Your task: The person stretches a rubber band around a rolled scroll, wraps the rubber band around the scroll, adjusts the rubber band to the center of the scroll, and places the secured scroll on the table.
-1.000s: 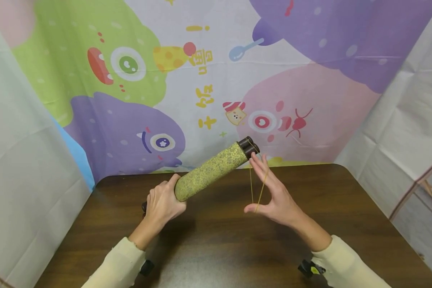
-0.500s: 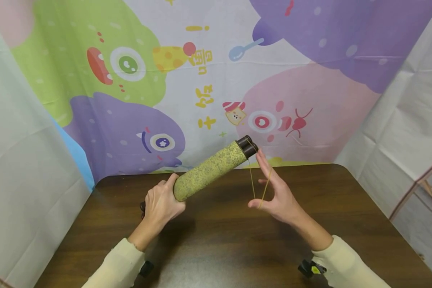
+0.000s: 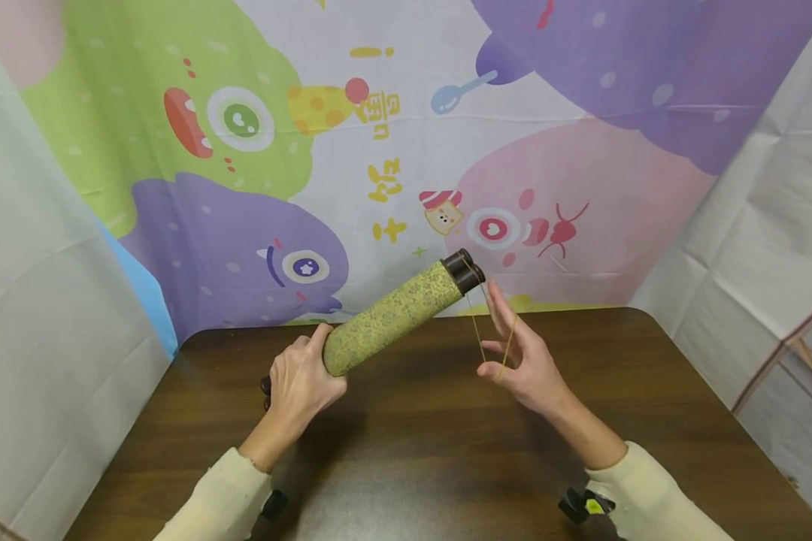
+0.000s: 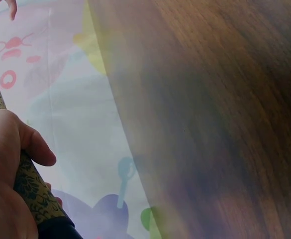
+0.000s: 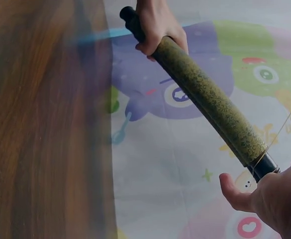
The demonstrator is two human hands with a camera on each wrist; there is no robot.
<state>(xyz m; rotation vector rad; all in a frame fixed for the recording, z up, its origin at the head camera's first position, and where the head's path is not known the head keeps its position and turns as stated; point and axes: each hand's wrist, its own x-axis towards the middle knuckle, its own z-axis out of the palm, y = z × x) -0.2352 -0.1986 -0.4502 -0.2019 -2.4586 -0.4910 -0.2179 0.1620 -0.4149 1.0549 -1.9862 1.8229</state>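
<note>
A rolled scroll (image 3: 392,319), in yellow-green patterned fabric with dark knobbed ends, slants above the table, its right end higher. My left hand (image 3: 304,379) grips it near its lower left end; in the left wrist view the thumb (image 4: 38,147) lies over the roll. A thin yellow rubber band (image 3: 510,342) runs from the scroll's dark right end to my right hand (image 3: 531,368), where it loops over the spread thumb and fingers. The right wrist view shows the band (image 5: 286,119) taut across the scroll's dark end (image 5: 264,167). Some right fingers are hidden there.
Beneath both hands lies a dark brown wooden table (image 3: 406,466). Behind it hangs a cloth backdrop (image 3: 392,135) with cartoon figures. White cloth walls (image 3: 34,300) stand at the left and right. A small black device sits at each wrist.
My right hand has drawn slightly right, off the scroll's dark end, its thumb higher and the band still looped over it. The scroll and left hand have shifted slightly left.
</note>
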